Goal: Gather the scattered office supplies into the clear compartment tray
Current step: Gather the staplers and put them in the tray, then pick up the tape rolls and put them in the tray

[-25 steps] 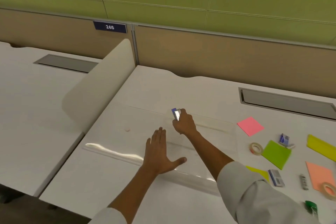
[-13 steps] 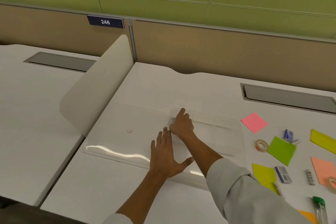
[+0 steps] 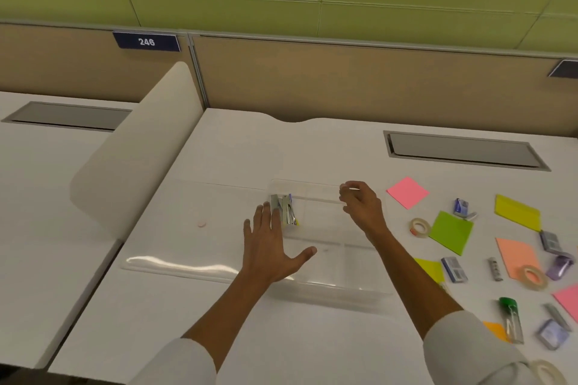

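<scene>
The clear compartment tray under the left hand is glossy transparent plastic. The white counter looks smooth and matt. Right of the right hand, sticky notes are matt paper, and a tape roll is translucent.

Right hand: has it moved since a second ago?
Yes. The right hand has drawn rightward from the clear tray's left compartment, leaving the staple boxes inside.

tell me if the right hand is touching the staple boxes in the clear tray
Apart. The head view shows the right hand hovering with loosely curled, empty fingers, and bare clear compartment tray lies between it and the small staple boxes in the left compartment.
</scene>
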`<state>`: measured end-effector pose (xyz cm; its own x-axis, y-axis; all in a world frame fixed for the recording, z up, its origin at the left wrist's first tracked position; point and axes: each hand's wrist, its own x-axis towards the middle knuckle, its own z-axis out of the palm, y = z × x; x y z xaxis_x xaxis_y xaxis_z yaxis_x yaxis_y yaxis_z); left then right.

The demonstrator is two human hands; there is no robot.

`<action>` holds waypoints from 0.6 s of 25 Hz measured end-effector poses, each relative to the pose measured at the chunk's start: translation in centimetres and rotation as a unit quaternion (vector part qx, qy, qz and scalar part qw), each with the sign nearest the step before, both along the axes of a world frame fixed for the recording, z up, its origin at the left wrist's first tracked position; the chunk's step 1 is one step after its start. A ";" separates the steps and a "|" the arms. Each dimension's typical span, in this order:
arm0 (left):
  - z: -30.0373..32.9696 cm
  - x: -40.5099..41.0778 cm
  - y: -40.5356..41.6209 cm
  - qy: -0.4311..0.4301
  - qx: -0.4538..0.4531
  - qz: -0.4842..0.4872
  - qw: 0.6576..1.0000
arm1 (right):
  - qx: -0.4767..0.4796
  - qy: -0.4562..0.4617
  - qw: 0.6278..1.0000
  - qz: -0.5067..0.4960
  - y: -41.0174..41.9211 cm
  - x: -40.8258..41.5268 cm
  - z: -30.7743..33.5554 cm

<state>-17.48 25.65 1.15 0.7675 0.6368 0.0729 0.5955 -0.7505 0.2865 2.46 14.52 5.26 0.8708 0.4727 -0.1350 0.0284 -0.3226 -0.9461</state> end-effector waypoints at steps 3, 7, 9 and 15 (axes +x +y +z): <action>0.9 2.2 -1.8 -0.006 0.003 -0.040 0.999 | 0.071 0.081 0.993 -0.042 -3.3 0.3 -0.2; 1.4 6.0 -6.0 -0.019 -0.012 -0.110 0.994 | 0.112 0.142 0.979 -0.095 -8.0 1.0 -0.5; 1.4 8.2 -9.0 -0.023 -0.007 -0.157 0.987 | 0.128 0.159 0.971 -0.122 -11.3 1.6 -0.8; 1.8 14.3 -16.8 -0.043 -0.015 -0.272 0.961 | 0.225 0.301 0.906 -0.193 -20.9 4.3 -2.4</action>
